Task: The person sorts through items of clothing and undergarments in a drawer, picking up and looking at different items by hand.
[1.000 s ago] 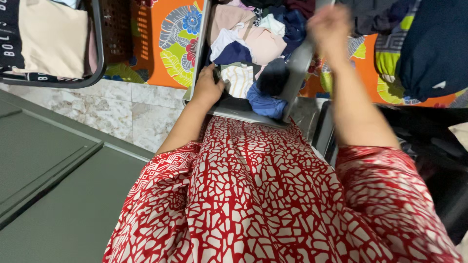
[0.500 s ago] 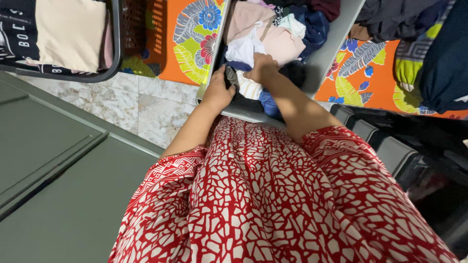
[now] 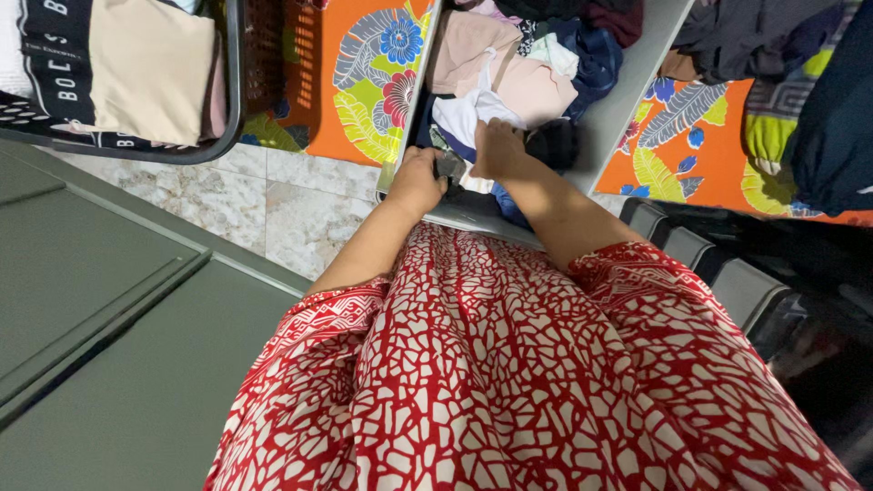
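Left hand: my left hand (image 3: pixel 418 182) rests at the near left corner of the grey plastic drawer (image 3: pixel 627 77), fingers curled shut around a small dark folded garment (image 3: pixel 448 166).
Right hand: my right hand (image 3: pixel 498 147) lies palm down just beside the left, fingers bent and pressing onto the same dark folded garment; whether they pinch it I cannot tell, since the fingertips are hidden in the cloth.
Garment position: inside the drawer, at its near edge, between my two hands and against the left wall.
Drawer contents: loosely packed clothing, including a white cloth piece (image 3: pixel 464 114) touching my right hand, pale pink folded fabric (image 3: pixel 509 73) behind it, a dark navy garment (image 3: pixel 591 50) toward the far right, and a black bundle (image 3: pixel 553 144) just right of my right hand.
Drawer support: it sits over an orange floral-print mat (image 3: pixel 364 73) that shows on both sides.
Left surroundings: a dark-rimmed basket (image 3: pixel 232 91) holding a beige folded cloth (image 3: pixel 150 68), standing on pale marble floor tiles (image 3: pixel 273 200).
Near left: a dull green flat panel (image 3: pixel 100 318).
Foreground: my red-and-white patterned dress (image 3: pixel 509 382) fills the lower frame.
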